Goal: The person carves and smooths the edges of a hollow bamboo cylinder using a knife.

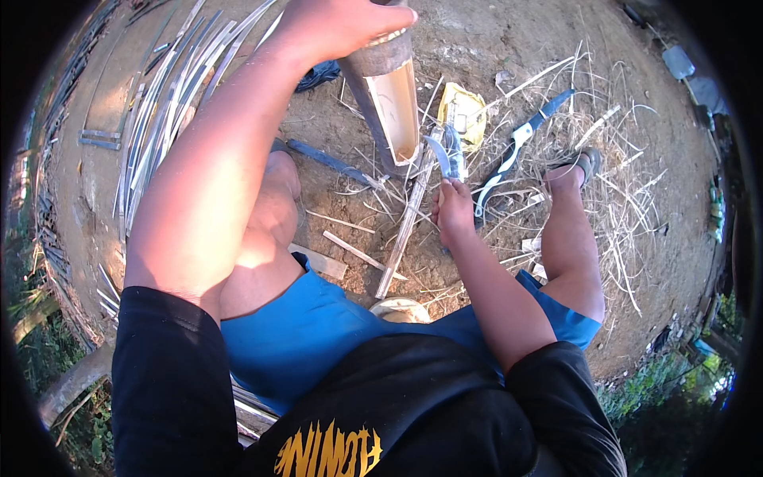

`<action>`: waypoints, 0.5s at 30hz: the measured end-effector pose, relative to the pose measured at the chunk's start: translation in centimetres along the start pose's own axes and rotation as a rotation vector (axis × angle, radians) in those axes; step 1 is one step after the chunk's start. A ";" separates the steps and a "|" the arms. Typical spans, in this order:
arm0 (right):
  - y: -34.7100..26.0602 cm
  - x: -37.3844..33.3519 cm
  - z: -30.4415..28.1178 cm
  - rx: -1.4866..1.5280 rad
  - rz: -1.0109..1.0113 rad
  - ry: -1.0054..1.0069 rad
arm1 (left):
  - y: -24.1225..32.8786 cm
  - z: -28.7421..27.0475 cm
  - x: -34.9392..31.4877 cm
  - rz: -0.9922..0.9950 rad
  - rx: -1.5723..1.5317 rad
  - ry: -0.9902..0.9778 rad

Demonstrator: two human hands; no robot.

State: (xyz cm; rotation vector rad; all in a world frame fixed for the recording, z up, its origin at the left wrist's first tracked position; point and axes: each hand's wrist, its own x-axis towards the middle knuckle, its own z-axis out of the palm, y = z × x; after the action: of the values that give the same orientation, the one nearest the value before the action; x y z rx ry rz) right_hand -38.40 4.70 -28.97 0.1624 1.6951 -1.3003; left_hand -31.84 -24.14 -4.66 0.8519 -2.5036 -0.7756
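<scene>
A thick bamboo section (pixel 367 107) stands tilted in front of me, with a long opening cut in its side that shows the pale inside. My left hand (pixel 346 24) is closed round its upper end, at the top edge of the view. Lower down, my right hand (pixel 455 208) grips a knife whose curved blade (pixel 437 153) points up and away from me, close to the bamboo's lower end. The handle is hidden in the fist. Just behind the blade lies a shiny, see-through object (pixel 454 151), perhaps a plastic bottle; its kind is unclear.
A yellow packet (pixel 464 111) and a saw with a black-and-white handle (pixel 517 145) lie right of the knife. A flat blue-grey bar (pixel 327 161) lies left of the bamboo. Thin shavings (pixel 628 207) cover the ground at right; long strips (pixel 171 111) lie at left.
</scene>
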 end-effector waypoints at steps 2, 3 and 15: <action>0.5 -1.1 -0.9 -0.047 0.000 -0.015 | -1.7 -0.6 0.1 0.025 -0.105 -0.005; 0.7 -0.9 -1.9 -0.055 0.028 -0.028 | -2.5 -0.7 0.3 0.036 -0.119 -0.007; -2.8 -1.1 -3.5 -0.237 0.100 -0.143 | -4.2 -1.1 0.4 0.056 -0.172 -0.024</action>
State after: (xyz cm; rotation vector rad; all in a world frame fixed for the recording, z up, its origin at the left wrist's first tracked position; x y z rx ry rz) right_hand -41.61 6.81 -26.41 0.0137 1.6807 -1.0052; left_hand -29.77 -27.63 -6.25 0.7147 -2.4271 -0.9711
